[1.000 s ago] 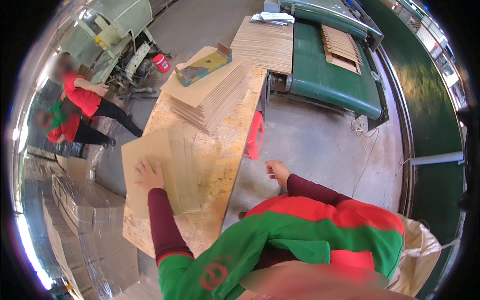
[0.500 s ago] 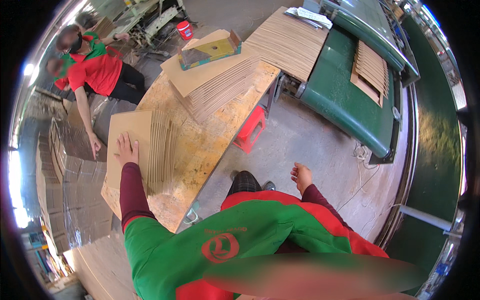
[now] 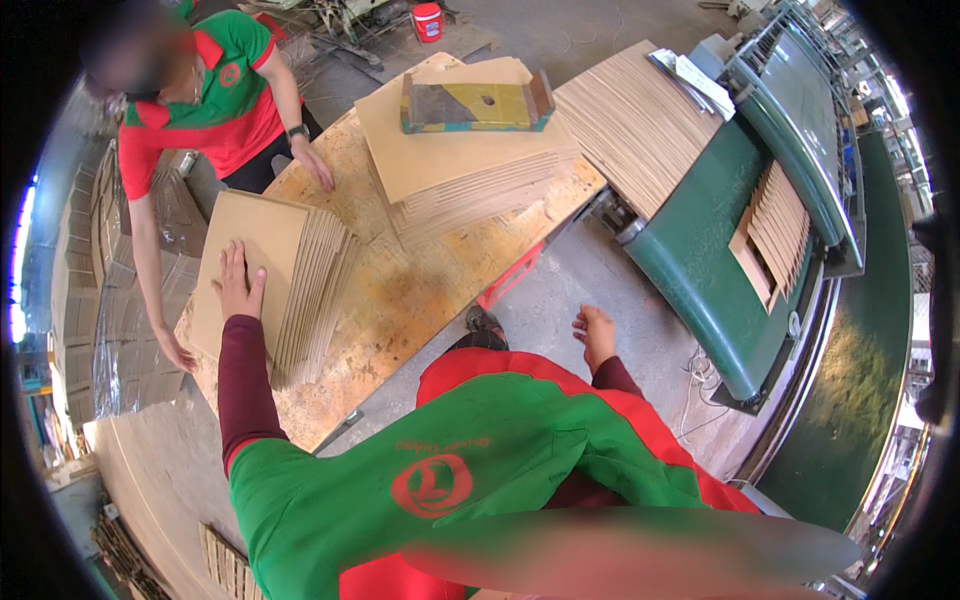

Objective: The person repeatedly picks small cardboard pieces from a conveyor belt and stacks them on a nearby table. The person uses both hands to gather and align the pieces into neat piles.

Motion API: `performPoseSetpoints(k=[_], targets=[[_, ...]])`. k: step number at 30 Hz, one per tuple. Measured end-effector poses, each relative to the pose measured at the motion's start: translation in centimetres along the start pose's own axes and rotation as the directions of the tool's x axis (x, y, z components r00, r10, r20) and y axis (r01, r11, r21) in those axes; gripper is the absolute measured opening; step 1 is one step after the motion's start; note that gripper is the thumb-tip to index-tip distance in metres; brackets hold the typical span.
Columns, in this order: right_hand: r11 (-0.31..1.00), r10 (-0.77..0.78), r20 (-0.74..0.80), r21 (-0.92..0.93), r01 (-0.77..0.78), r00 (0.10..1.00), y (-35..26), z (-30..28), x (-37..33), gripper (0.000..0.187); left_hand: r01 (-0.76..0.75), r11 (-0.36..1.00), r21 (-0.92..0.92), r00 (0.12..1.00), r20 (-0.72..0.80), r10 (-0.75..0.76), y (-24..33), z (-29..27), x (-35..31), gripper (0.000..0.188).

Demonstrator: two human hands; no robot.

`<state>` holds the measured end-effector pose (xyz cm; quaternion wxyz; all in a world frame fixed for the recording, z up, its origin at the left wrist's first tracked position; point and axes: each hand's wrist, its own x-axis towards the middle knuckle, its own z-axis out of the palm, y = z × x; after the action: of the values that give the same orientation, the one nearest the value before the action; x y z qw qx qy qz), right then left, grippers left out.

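Observation:
My left hand (image 3: 238, 284) lies flat, fingers spread, on top of a fanned stack of brown cardboard sheets (image 3: 268, 235) at the left part of the worn wooden table (image 3: 405, 285). Nothing is gripped in it. My right hand (image 3: 596, 336) hangs in the air off the table's right side, empty, its fingers loosely bent and apart. Farther along the table stands a second cardboard stack (image 3: 400, 165). A yellow and teal tray-like block (image 3: 470, 108) with brown ends rests on that one.
A co-worker (image 3: 215, 95) leans in at the far left, hands near the table's edge. Wrapped cardboard bundles (image 3: 150, 300) stand behind. At right, a green conveyor (image 3: 690, 270) carries fanned cardboard pieces (image 3: 775, 235), beside another large stack (image 3: 640, 120). A red stool (image 3: 515, 275) is partly under the table.
The co-worker has come closer to the table, one hand now at its far edge. My view has shifted. My left hand stays on the stack; my right hand still hangs empty.

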<state>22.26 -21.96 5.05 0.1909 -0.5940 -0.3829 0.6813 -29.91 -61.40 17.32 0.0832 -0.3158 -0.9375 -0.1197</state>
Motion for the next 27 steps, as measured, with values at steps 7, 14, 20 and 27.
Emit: performPoseSetpoints(k=[7,14,20,27], targets=[[0.988,-0.136,0.09,-0.056,0.141,0.987,-7.7,6.6,6.3,0.024,0.007,1.0,0.004,0.999,0.05,-0.007,0.4,-1.2,-0.2,0.074],[0.994,-0.071,0.265,-0.058,0.089,0.962,-9.3,10.9,7.2,0.02,-0.02,0.993,0.118,0.987,0.16,0.001,0.9,0.0,-0.2,0.074],[0.977,0.019,0.349,-0.205,0.056,0.937,-10.2,10.2,9.0,0.019,-0.053,0.969,0.242,0.999,0.017,0.05,1.6,-0.3,0.5,0.057],[0.985,-0.017,0.276,-0.163,0.064,0.961,-12.0,7.2,12.2,0.02,0.267,0.729,0.63,0.956,-0.076,-0.284,7.3,-4.5,2.9,0.035]])
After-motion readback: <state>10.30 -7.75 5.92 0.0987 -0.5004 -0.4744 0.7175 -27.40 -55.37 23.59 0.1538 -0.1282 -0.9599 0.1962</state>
